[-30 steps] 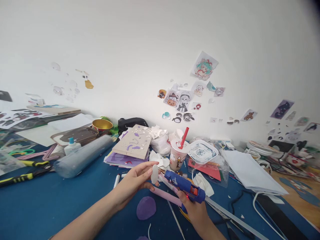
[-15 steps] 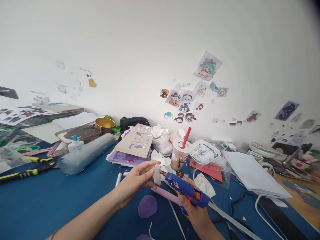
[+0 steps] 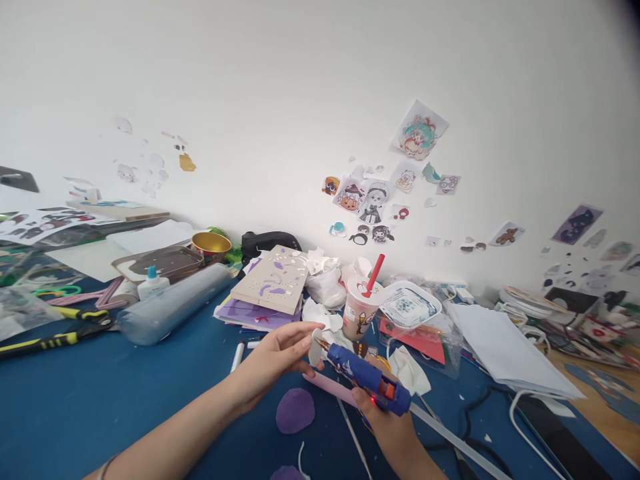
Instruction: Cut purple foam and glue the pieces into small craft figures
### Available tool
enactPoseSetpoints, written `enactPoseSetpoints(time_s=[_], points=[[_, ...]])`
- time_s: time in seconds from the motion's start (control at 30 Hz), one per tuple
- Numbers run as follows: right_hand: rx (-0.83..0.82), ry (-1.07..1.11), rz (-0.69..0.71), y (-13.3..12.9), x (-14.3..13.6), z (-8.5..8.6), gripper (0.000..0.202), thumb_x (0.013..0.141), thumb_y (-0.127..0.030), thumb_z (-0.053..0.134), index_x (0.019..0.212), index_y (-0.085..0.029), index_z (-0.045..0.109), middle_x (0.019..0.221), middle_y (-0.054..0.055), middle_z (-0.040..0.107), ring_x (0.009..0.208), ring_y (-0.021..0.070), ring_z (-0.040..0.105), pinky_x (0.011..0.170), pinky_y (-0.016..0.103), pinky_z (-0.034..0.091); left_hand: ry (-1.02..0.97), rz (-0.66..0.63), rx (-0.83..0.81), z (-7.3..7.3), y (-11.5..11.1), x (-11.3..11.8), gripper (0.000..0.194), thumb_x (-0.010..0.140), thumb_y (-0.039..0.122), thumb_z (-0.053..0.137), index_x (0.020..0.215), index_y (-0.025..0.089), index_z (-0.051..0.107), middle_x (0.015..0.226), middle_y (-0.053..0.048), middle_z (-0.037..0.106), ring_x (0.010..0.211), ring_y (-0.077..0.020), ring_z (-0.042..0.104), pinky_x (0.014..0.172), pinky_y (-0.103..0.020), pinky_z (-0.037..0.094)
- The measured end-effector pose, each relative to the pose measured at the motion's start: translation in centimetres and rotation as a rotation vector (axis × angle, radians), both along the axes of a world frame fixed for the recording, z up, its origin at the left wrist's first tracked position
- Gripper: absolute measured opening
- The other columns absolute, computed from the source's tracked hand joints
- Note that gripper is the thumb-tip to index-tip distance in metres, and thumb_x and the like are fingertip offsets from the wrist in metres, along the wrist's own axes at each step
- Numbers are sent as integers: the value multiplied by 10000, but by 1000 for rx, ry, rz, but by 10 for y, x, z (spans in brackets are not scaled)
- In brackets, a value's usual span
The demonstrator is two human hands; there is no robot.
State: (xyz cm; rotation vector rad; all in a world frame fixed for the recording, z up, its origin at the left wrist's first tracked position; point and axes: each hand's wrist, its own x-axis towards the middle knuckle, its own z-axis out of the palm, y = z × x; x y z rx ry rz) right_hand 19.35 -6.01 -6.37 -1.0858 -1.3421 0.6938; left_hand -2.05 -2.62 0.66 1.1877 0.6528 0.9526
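Between the thumb and fingers of my left hand (image 3: 275, 363) is a small white disc (image 3: 315, 348), held on edge. My right hand (image 3: 387, 427) is wrapped round a blue glue gun (image 3: 367, 379), whose metal tip points left at the disc, very close to it; whether they touch I cannot tell. A long translucent glue stick (image 3: 455, 440) runs out of the gun's back. Below my hands lie a round purple piece (image 3: 295, 411) and, partly cut off by the lower edge, a second purple piece (image 3: 287, 473). A pink strip (image 3: 330, 389) lies beneath the gun.
Behind my hands stand a drink cup (image 3: 359, 313) with a red straw and a white tray (image 3: 410, 305). A grey board (image 3: 273, 280) rests on purple sheets. Pliers (image 3: 60, 339), a clear roll (image 3: 173, 307) and a glue bottle (image 3: 153, 285) lie left, white sheets (image 3: 510, 347) right.
The glue gun and my right hand have shifted slightly left. My left hand still holds the white disc in nearly the same place.
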Motion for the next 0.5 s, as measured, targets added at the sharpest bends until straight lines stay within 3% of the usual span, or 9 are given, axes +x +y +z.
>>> enactPoseSetpoints(time_s=[0.2,0.4,0.5], points=[[33,-57,-80,-2,-5,3,346,608,-434,722,908,-272,666,975,61,656,1053,332,528,868,425,470,-17,8,-2,-2,0,-1,370,757,372,628,1072,186,572,844,-30,644,740,-174,609,661,-306,480],[55,-90,-21,0,-9,7,249,641,-474,674,753,-252,684,787,52,659,855,290,602,783,387,504,-30,35,-6,-1,0,-2,357,758,372,631,1060,190,578,875,-34,648,744,-171,615,675,-302,475],[46,-84,-25,-1,-6,4,241,635,-445,693,791,-261,691,863,53,671,916,303,594,820,389,497,-33,45,-8,0,0,-2,354,754,374,635,1055,197,581,886,-33,648,746,-171,615,675,-301,475]])
